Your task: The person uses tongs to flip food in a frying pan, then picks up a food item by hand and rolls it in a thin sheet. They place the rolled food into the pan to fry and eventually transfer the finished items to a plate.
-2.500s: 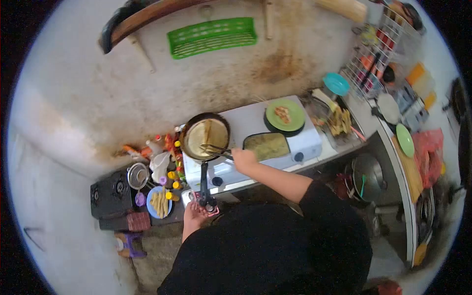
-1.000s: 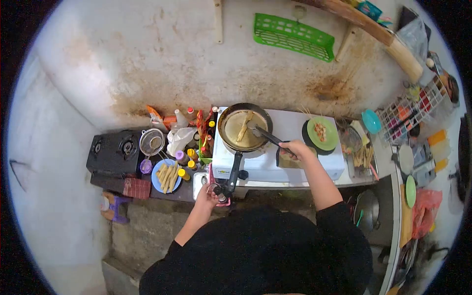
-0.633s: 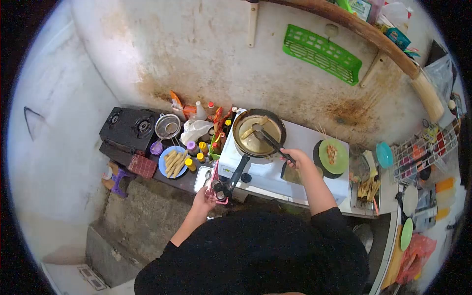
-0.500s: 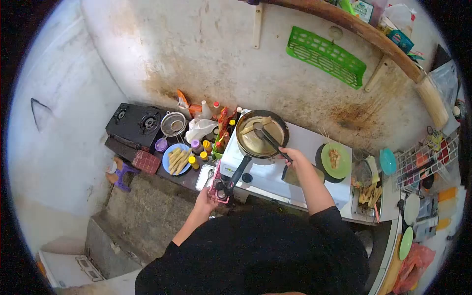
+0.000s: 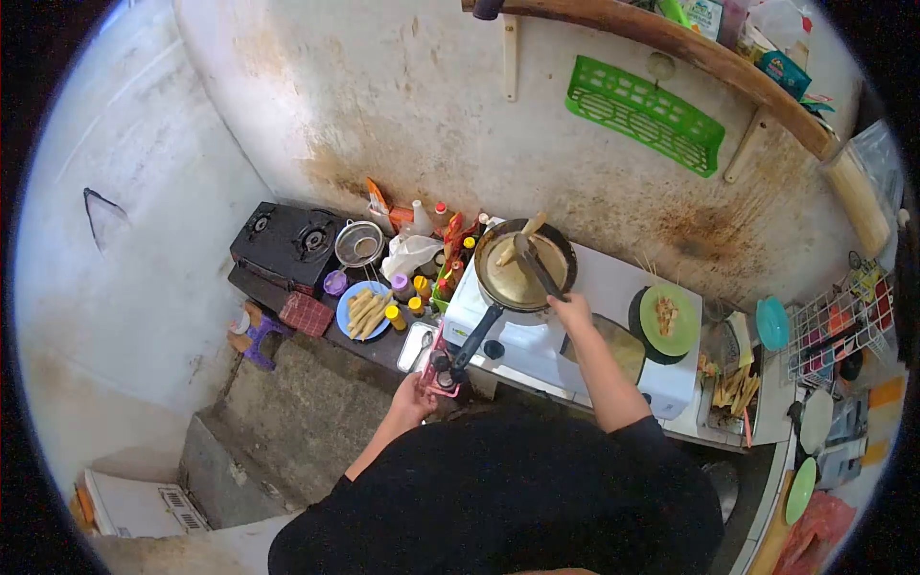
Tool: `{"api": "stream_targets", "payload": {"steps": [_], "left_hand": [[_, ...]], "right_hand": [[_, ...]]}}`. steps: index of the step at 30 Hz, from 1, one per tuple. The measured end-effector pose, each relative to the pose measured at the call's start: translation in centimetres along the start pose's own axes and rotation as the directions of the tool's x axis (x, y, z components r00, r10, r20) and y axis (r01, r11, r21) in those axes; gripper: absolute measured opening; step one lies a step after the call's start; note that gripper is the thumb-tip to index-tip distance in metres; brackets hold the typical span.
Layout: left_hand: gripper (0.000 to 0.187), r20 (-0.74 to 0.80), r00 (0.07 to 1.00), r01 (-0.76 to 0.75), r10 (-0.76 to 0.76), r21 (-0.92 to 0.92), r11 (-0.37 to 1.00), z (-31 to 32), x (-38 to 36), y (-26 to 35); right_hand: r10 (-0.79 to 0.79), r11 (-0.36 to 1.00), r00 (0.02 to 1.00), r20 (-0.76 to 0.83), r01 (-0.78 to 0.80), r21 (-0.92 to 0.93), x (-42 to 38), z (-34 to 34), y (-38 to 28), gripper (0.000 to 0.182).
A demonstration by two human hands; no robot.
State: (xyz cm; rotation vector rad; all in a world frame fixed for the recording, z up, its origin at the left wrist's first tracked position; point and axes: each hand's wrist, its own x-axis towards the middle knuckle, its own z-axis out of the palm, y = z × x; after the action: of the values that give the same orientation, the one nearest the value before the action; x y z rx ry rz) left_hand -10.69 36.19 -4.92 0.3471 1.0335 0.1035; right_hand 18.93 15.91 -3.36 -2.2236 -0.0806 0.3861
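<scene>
My right hand (image 5: pixel 572 314) grips black tongs (image 5: pixel 539 266) reaching into a dark frying pan (image 5: pixel 491 287) on the white stove. At the tongs' tips a pale rolled snack (image 5: pixel 520 240) stands tilted toward the far rim. Pale, shiny liquid (image 5: pixel 506 284) covers the pan's bottom. My left hand (image 5: pixel 414 401) is closed at the edge of a small pink rack (image 5: pixel 447 391), just below the end of the pan's black handle (image 5: pixel 474 337). Dark-topped jars (image 5: pixel 442 364) sit in that rack. To the left, a blue plate (image 5: pixel 346 324) bears several more rolls.
A white stove (image 5: pixel 527 337) holds the pan and a green plate (image 5: pixel 670 326) with food pieces. Bottles and a sieve (image 5: pixel 358 244) stand left, near a black stove (image 5: pixel 283 241). A metal tray of rolls (image 5: pixel 736 388) and wire rack (image 5: pixel 834 335) are right.
The roll in the pan has gone from lying flat to tilted up at the tongs. My right hand has shifted slightly; my left hand stays at the pink rack. The whole view has shifted a little.
</scene>
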Motion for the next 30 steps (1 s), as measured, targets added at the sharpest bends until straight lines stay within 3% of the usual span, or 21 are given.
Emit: {"api": "stream_targets", "payload": {"steps": [2, 5, 8, 12, 16, 20, 24, 30], "left_hand": [[0.019, -0.011, 1.0, -0.004, 0.004, -0.001, 1.0, 0.1, 0.1, 0.4], [0.02, -0.055, 0.998, 0.0, 0.0, 0.0, 1.0, 1.2, -0.4, 1.2], [0.019, -0.02, 1.0, -0.004, 0.004, -0.001, 1.0, 1.2, 1.2, 2.0], [0.015, -0.105, 0.993, -0.046, 0.046, 0.001, 0.999, 3.4, 2.1, 2.9], [0.012, -0.152, 0.988, 0.023, -0.021, 0.012, 1.0, 5.1, 2.2, 3.9], [0.014, -0.038, 0.999, -0.013, 0.019, 0.146, 0.989, 5.1, 3.0, 3.8], [0.014, -0.018, 0.998, 0.061, -0.059, 0.125, 0.99, 4.8, 4.6, 3.5], [0.013, -0.018, 0.998, 0.059, -0.057, 0.148, 0.987, 4.8, 4.6, 2.8]], "right_hand": [[-0.098, 0.978, 0.985, -0.141, 0.069, -0.194, -3.4, -1.7, -1.5, 0.033], [-0.138, 0.97, 0.973, -0.186, 0.095, -0.225, -6.0, -2.4, -0.9, 0.037], [-0.288, 0.943, 0.921, -0.262, 0.225, -0.246, -8.5, -2.9, 0.1, 0.042], [-0.265, 0.929, 0.917, -0.298, 0.161, -0.334, -10.4, -2.6, 1.5, 0.046], [-0.278, 0.922, 0.908, -0.315, 0.159, -0.353, -12.1, -2.7, 2.2, 0.05], [-0.266, 0.93, 0.892, -0.366, 0.137, -0.341, -13.1, -2.9, 2.4, 0.051], [-0.283, 0.919, 0.884, -0.373, 0.138, -0.369, -14.0, -3.6, 1.3, 0.05], [-0.349, 0.907, 0.839, -0.417, 0.191, -0.375, -14.1, -4.2, 0.1, 0.05]]}}
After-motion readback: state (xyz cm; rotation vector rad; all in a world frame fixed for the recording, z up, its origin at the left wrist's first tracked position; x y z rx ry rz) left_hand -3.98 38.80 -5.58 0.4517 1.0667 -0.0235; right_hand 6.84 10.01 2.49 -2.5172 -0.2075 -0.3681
